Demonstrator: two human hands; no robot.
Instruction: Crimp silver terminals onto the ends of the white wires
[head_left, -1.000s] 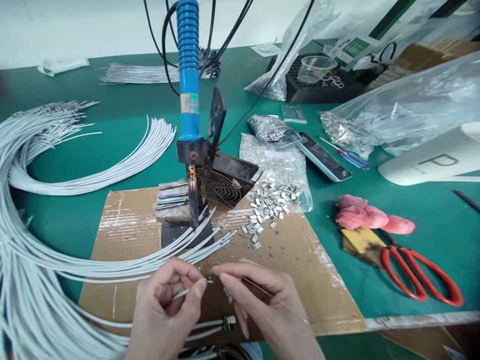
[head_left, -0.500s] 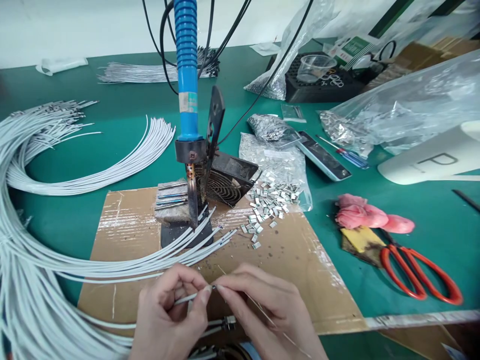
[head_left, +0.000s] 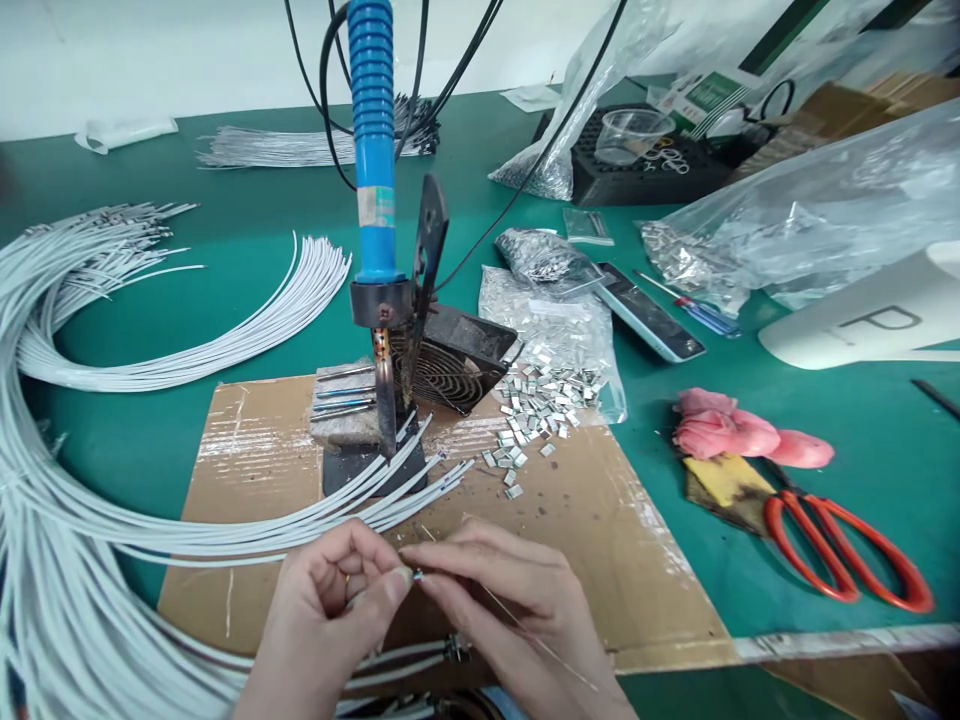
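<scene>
My left hand [head_left: 330, 615] pinches the stripped end of a thin white wire [head_left: 415, 574] between thumb and forefinger. My right hand [head_left: 499, 610] meets it fingertip to fingertip, pinching the same wire tip, and a fine strand of solder wire [head_left: 525, 632] runs back across its fingers. Both hands hover over the brown cardboard sheet [head_left: 600, 540] near its front edge. Just beyond them stands a blue-handled soldering iron [head_left: 373, 150] clamped upright in a black stand [head_left: 375, 465], its tip pointing down. A fan of white wires [head_left: 300, 515] lies on the cardboard, ends toward the stand.
Large bundles of white wires [head_left: 52, 480] fill the left of the green table. Small metal clips [head_left: 536, 405] lie scattered beside a black fan [head_left: 450, 365]. To the right sit red scissors [head_left: 840, 550], a pink cloth [head_left: 727, 432], a phone [head_left: 649, 320], and plastic bags [head_left: 810, 215].
Both hands have shifted slightly left and up, and the fingertips have closed together on the wire tip; earlier there was a small gap between them.
</scene>
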